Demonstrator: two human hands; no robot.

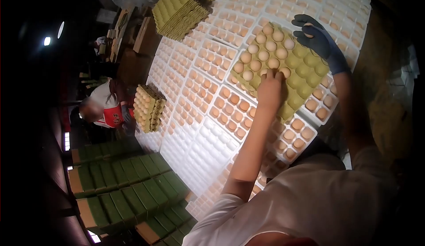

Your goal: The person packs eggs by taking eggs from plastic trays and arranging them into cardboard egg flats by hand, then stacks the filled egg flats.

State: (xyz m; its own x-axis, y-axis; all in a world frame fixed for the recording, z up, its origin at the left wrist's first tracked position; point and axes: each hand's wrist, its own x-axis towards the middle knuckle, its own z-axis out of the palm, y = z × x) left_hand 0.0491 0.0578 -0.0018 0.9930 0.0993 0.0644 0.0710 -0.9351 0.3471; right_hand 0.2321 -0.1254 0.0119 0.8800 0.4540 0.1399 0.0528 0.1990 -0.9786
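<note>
A yellow-green pulp tray (294,100) lies tilted across white egg trays, with eggs in its left and upper cups and bare cups toward the right. My left hand (271,89), ungloved, reaches down to the eggs in it. Its fingers are bent around an egg (264,72) that they partly hide, and another egg (284,72) sits beside them. Over the tray's upper right corner is my right hand (314,40) in a dark grey glove. Its fingers are curled round an egg (308,30).
White trays (188,133), many holding eggs, cover the table. Stacked pulp trays (179,11) stand at the top. At left, a person in a red apron (114,115) has a gloved hand by stacked egg-filled trays (148,108). Green boxes (133,201) line the lower left.
</note>
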